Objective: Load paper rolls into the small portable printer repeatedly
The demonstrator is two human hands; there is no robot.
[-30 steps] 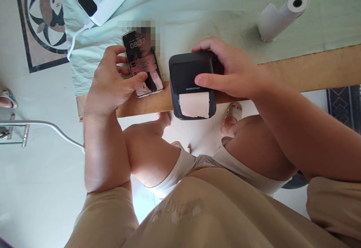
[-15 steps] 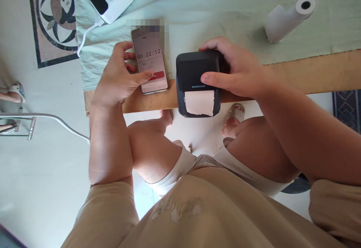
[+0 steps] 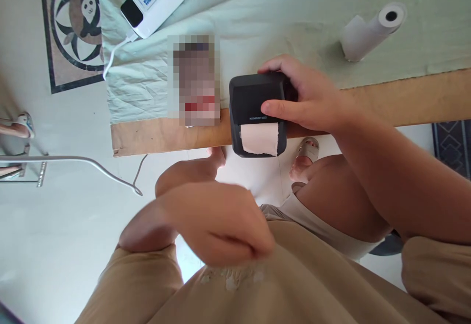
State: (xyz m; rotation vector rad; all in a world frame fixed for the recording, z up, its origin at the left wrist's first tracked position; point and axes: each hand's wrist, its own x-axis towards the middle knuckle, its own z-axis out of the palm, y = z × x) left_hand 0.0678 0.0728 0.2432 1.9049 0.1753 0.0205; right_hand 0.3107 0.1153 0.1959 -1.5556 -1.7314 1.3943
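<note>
Head view — left hand (image 3: pixel 228 223) before the shirt (image 3: pixel 294 280), fingers (image 3: pixel 252 223) curled together — right hand (image 3: pixel 312 93), fingers clamped on black printer (image 3: pixel 246 98).

The cloth (image 3: pixel 272 24) covers the desk (image 3: pixel 386 102) except along its near edge. The printer (image 3: pixel 252 95) is at this edge, with the right hand (image 3: pixel 311 91) on its right side, the phone (image 3: pixel 200 86) to its left, and the power bank (image 3: pixel 164 7) behind and left of the phone. The paper roll (image 3: pixel 362 39) is behind and right of the printer; the left hand (image 3: pixel 228 223) is before the desk.
</note>
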